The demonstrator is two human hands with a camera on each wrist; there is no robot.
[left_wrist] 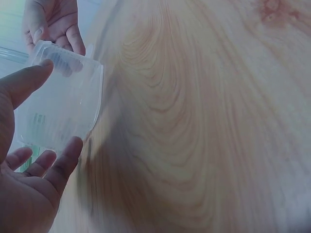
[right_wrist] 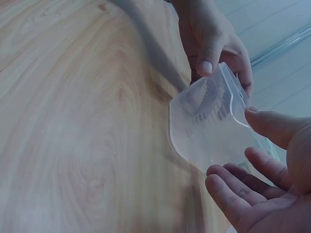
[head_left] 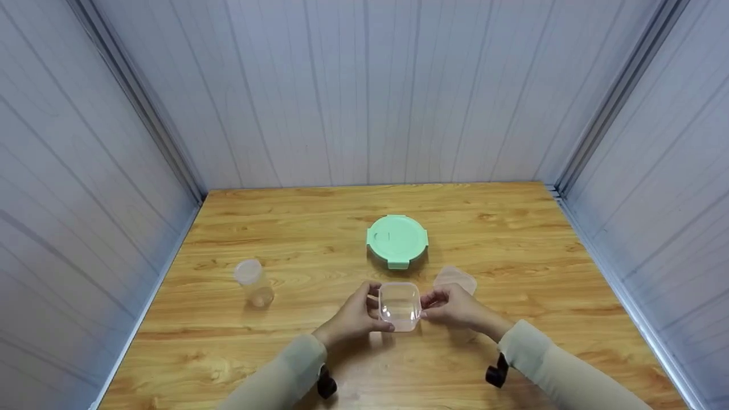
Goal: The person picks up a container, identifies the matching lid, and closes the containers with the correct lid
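Note:
A clear square plastic container point(head_left: 400, 307) is held up over the front middle of the wooden table, tilted so that its rounded square outline faces the head camera. My left hand point(head_left: 359, 313) grips its left side, the thumb point(left_wrist: 34, 80) against one face and the fingers spread around the other. At the opposite side, my right hand point(head_left: 455, 306) pinches the edge with thumb and fingertips. The right wrist view shows the container point(right_wrist: 204, 131) between both hands. Just beyond the right hand, a translucent square lid point(head_left: 457, 278) lies flat on the table.
Behind the hands stands a round container with a mint-green clip lid point(head_left: 397, 239). A clear cylindrical jar with a whitish lid point(head_left: 249, 272) stands to the left. Pale panel walls point(head_left: 364, 97) enclose the table point(head_left: 319, 228) at the back and both sides.

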